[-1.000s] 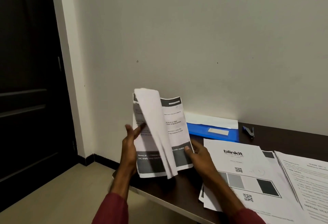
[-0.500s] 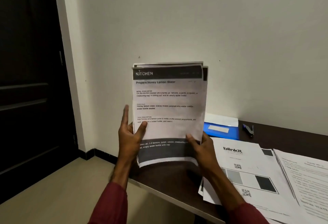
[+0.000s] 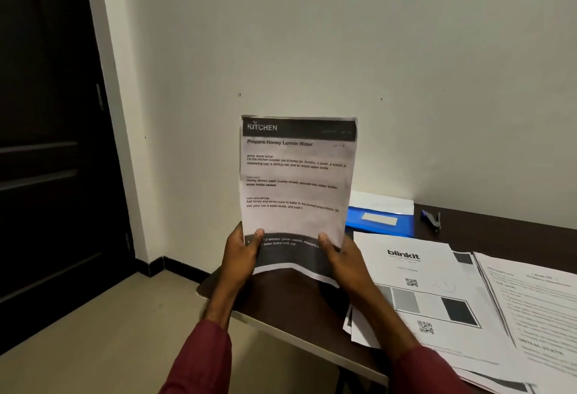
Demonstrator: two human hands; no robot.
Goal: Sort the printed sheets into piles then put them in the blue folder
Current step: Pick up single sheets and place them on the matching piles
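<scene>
White sheets (image 3: 296,187), printed in black, stand upright in the air over the near left corner of the dark counter (image 3: 293,297). Their long axis runs up and down, with the top edge uppermost and the printed face toward the camera, right way up. How many sheets the bundle holds I cannot tell. The left hand (image 3: 242,253) grips the lower left edge, thumb on the front and fingers hidden behind. The right hand (image 3: 340,256) grips the lower right edge likewise. The bottom edge bows slightly between them.

A dark band at the top reads "KITCHEN", and under it stands the heading "Prepare Honey Lemon Water". Smaller blocks list a honey jar, lemons, a juicer, a spoon, a measuring cup, a stirring rod and an empty water bottle. Below come "Honey lemon water evenly mixed, poured into water bottle" and a "TASK DESCRIPTION". A dark band at the foot carries white text, partly covered by the thumbs: "water bottle with cap".

Behind the sheets' right edge the blue folder (image 3: 379,222) lies flat against the wall (image 3: 343,50), a pale label on it. A stapler (image 3: 431,220) lies just to its right. Nearer, the blinkit pile (image 3: 415,287) lies flat, its top sheet showing "blinkit", two QR codes and a row of grey and black blocks. The right pile (image 3: 537,306) lies against its right side; "INITIAL STATE" is readable there, the rest too blurred. Dark red sleeves (image 3: 199,362) cover both forearms. A dark door (image 3: 46,143) stands at the left.
</scene>
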